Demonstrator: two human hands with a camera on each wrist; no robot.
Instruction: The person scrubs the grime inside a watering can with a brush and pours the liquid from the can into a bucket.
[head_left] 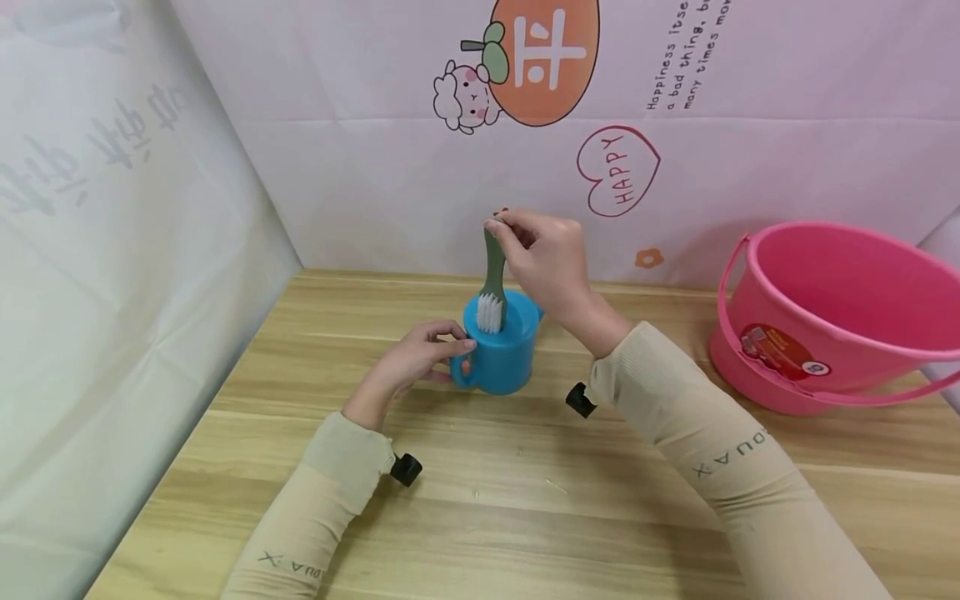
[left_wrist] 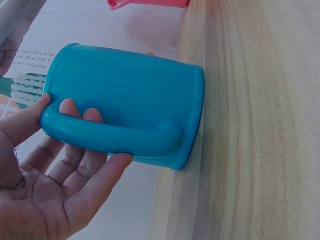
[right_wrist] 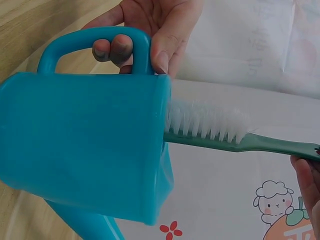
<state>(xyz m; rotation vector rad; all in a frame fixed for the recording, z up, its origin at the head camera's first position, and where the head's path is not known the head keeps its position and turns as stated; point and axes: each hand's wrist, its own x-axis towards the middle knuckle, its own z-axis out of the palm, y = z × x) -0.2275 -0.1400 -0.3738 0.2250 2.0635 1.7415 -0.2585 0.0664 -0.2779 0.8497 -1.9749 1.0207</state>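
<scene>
A small blue watering can [head_left: 504, 360] stands on the wooden table, its spout [right_wrist: 95, 225] on the side away from its handle [left_wrist: 115, 136]. My left hand [head_left: 412, 360] grips that handle, with fingertips through the loop and the thumb at the upper rim. Above, my right hand [head_left: 551, 254] pinches the end of a green brush [right_wrist: 275, 144] with white bristles [head_left: 491, 313]. The brush points down, its bristle end at the can's open top. How far the tip reaches inside is hidden by the can's wall.
At the right of the table stands a pink bucket [head_left: 847, 333], its handle hanging down in front. A printed white cloth [head_left: 375, 167] hangs behind the table, and more white cloth [head_left: 112, 292] covers the left side. A few wet-looking specks lie on the wood [head_left: 517, 508].
</scene>
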